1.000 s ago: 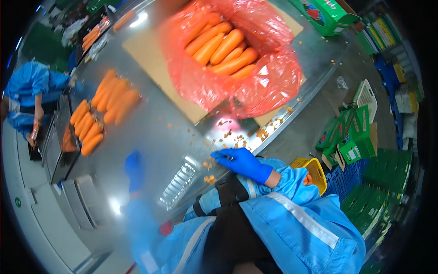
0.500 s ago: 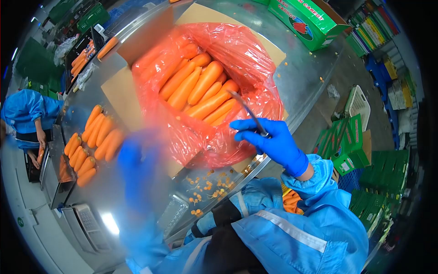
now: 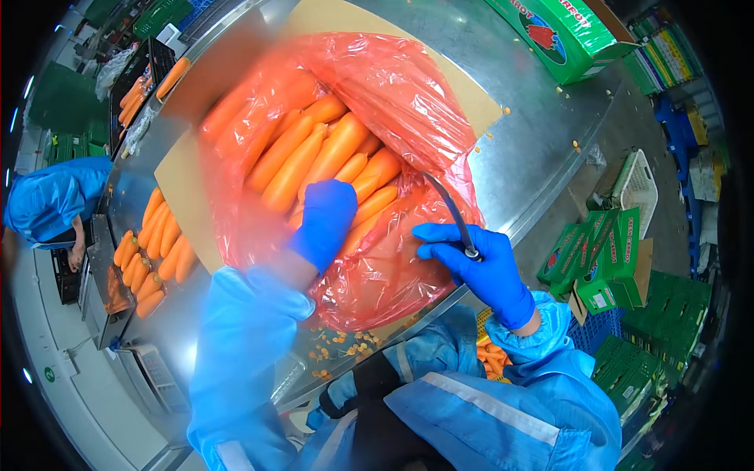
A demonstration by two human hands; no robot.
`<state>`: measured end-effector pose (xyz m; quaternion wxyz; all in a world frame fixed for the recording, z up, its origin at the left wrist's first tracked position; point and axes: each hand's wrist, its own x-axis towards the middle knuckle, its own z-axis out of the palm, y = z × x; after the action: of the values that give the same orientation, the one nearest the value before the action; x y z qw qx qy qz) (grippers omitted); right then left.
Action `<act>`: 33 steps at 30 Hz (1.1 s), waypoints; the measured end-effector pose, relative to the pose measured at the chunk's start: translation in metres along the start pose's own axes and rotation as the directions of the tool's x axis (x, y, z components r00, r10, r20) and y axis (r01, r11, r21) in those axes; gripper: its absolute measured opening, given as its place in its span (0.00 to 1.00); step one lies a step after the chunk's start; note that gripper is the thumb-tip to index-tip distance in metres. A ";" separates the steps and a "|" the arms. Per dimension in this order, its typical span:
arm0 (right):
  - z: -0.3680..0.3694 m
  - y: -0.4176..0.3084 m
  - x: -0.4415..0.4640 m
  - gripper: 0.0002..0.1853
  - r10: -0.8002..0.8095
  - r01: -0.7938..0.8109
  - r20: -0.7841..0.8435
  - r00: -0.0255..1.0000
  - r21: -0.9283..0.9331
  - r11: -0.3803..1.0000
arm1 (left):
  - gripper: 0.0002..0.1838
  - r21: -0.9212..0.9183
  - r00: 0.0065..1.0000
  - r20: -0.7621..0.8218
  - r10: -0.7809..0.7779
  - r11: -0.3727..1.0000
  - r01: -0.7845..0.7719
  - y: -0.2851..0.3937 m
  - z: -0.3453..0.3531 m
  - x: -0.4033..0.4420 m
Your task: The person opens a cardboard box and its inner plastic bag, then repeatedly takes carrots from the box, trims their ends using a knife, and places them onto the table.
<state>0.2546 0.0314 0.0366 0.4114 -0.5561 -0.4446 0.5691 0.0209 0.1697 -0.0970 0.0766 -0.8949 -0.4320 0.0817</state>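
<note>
A cardboard box (image 3: 177,192) lined with a red plastic bag (image 3: 393,74) holds several thick orange carrots (image 3: 334,149). My left hand (image 3: 326,220), in a blue glove, reaches into the bag and lies against the carrots at their near end. Its fingers point down and are hidden behind the back of the hand. My right hand (image 3: 491,275), also gloved in blue, grips the handle of a small knife (image 3: 448,196) with a thin, curved blade. The blade points up and away, over the right side of the bag.
Loose carrots (image 3: 161,239) lie in rows left of the box. Carrot trimmings (image 3: 345,345) are scattered near the table edge (image 3: 542,200). A green carton (image 3: 569,35) stands at the far right. A person in blue (image 3: 59,196) works at the left.
My left hand has moved from the left side of the box into the bag, onto the carrots. The knife stays in my right hand, a little lower. The view has shifted slightly.
</note>
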 end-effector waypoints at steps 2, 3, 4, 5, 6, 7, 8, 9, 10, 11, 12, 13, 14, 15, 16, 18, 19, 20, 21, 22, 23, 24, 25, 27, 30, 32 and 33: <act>-0.011 0.002 0.007 0.14 -0.082 0.083 0.004 0.997 -0.055 0.995 | 0.10 -0.075 0.999 0.008 0.043 0.996 -0.042 -0.007 -0.003 -0.003; -0.015 0.000 0.013 0.14 -0.135 0.135 0.006 0.991 -0.144 0.980 | 0.12 -0.182 0.999 0.012 0.050 0.982 -0.047 -0.011 -0.021 -0.006; -0.020 -0.003 0.020 0.14 -0.190 0.188 0.010 0.982 -0.233 0.954 | 0.14 -0.285 0.998 0.013 0.059 0.957 -0.053 -0.017 -0.051 -0.009; -0.025 -0.005 0.027 0.15 -0.241 0.234 0.015 0.970 -0.318 0.919 | 0.16 -0.387 0.997 0.014 0.072 0.920 -0.061 -0.020 -0.070 -0.016; -0.027 -0.007 0.035 0.15 -0.284 0.271 0.015 0.959 -0.358 0.894 | 0.20 -0.493 0.987 -0.149 -0.062 0.870 -0.020 -0.026 -0.072 -0.029; -0.026 -0.009 0.045 0.15 -0.326 0.306 0.017 0.945 -0.397 0.865 | 0.23 -0.598 0.934 -0.288 -0.211 0.802 -0.003 -0.030 -0.074 -0.044; -0.024 -0.012 0.056 0.15 -0.368 0.339 0.019 0.930 -0.434 0.835 | 0.25 -0.830 0.895 -0.165 -0.414 0.548 0.101 -0.028 -0.107 -0.056; -0.018 -0.015 0.069 0.17 -0.405 0.379 0.041 0.913 -0.447 0.810 | 0.27 -0.960 0.828 0.021 -0.560 0.221 0.174 -0.026 -0.138 -0.070; -0.011 -0.015 0.083 0.19 -0.442 0.430 0.089 0.892 -0.466 0.773 | 0.23 -0.985 0.665 0.047 -0.746 0.076 0.155 -0.026 -0.137 -0.086; -0.002 -0.012 0.098 0.22 -0.478 0.484 0.144 0.866 -0.482 0.731 | 0.23 -0.986 0.639 0.135 -0.758 -0.166 0.012 -0.028 -0.165 -0.095; 0.005 -0.008 0.113 0.25 -0.510 0.539 0.206 0.835 -0.488 0.686 | 0.27 -0.970 0.625 0.079 -0.776 -0.204 -0.130 -0.031 -0.173 -0.107; 0.013 -0.003 0.127 0.29 -0.506 0.552 0.244 0.827 -0.525 0.648 | 0.30 -0.874 0.577 0.167 -0.800 -0.390 -0.289 -0.032 -0.173 -0.118; 0.024 0.002 0.144 0.33 -0.504 0.571 0.288 0.814 -0.554 0.606 | 0.33 -0.721 0.533 0.255 -0.807 -0.526 -0.451 -0.035 -0.171 -0.131; 0.037 0.002 0.159 0.37 -0.504 0.596 0.335 0.796 -0.576 0.559 | 0.33 -0.683 0.547 0.286 -0.787 -0.568 -0.460 -0.038 -0.167 -0.145; 0.050 -0.002 0.172 0.40 -0.375 0.521 0.363 0.853 -0.637 0.568 | 0.34 -0.641 0.558 0.314 -0.768 -0.605 -0.472 -0.041 -0.160 -0.160; 0.068 -0.006 0.189 0.45 -0.098 0.374 0.381 0.919 -0.768 0.520 | 0.35 -0.543 0.584 0.364 -0.725 -0.675 -0.500 -0.045 -0.144 -0.189; 0.073 0.002 0.193 0.46 -0.109 0.396 0.404 0.908 -0.745 0.537 | 0.35 -0.548 0.583 0.379 -0.718 -0.682 -0.484 -0.045 -0.137 -0.201; 0.073 0.016 0.199 0.48 -0.118 0.417 0.426 0.897 -0.724 0.550 | 0.34 -0.550 0.581 0.396 -0.711 -0.691 -0.470 -0.043 -0.128 -0.213; 0.072 0.024 0.205 0.49 -0.126 0.436 0.448 0.885 -0.704 0.561 | 0.34 -0.394 0.681 0.310 -0.663 -0.742 -0.543 -0.041 -0.117 -0.224; 0.072 0.025 0.207 0.48 -0.127 0.446 0.451 0.884 -0.727 0.522 | 0.31 -0.436 0.626 0.348 -0.698 -0.712 -0.551 -0.037 -0.114 -0.232; 0.071 0.026 0.209 0.48 -0.127 0.452 0.451 0.884 -0.750 0.484 | 0.31 -0.477 0.569 0.388 -0.725 -0.686 -0.550 -0.029 -0.113 -0.236; 0.073 0.026 0.208 0.47 -0.128 0.452 0.444 0.887 -0.772 0.447 | 0.32 -0.515 0.513 0.425 -0.746 -0.665 -0.540 -0.022 -0.113 -0.240; 0.076 0.024 0.208 0.46 -0.115 0.451 0.444 0.889 -0.803 0.389 | 0.31 -0.437 0.519 0.467 -0.716 -0.697 -0.568 -0.018 -0.116 -0.244; 0.078 0.018 0.206 0.45 -0.098 0.427 0.417 0.904 -0.864 0.266 | 0.32 -0.316 0.581 0.426 -0.693 -0.716 -0.623 -0.010 -0.114 -0.254; 0.077 0.025 0.209 0.41 -0.142 0.387 0.363 0.921 -0.896 0.218 | 0.31 -0.291 0.605 0.403 -0.686 -0.723 -0.626 -0.005 -0.114 -0.267; 0.073 0.032 0.217 0.40 -0.145 0.466 0.445 0.884 -0.867 0.177 | 0.31 -0.360 0.588 0.426 -0.687 -0.725 -0.587 0.002 -0.112 -0.279; 0.066 0.030 0.215 0.39 -0.142 0.494 0.476 0.868 -0.856 0.151 | 0.31 -0.408 0.577 0.445 -0.685 -0.728 -0.551 0.004 -0.109 -0.290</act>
<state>0.1805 0.2272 -0.0504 0.0220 -0.4911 -0.8591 0.1423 -0.1302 -0.0677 0.0319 -0.6036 -0.0689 -0.3602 -0.7080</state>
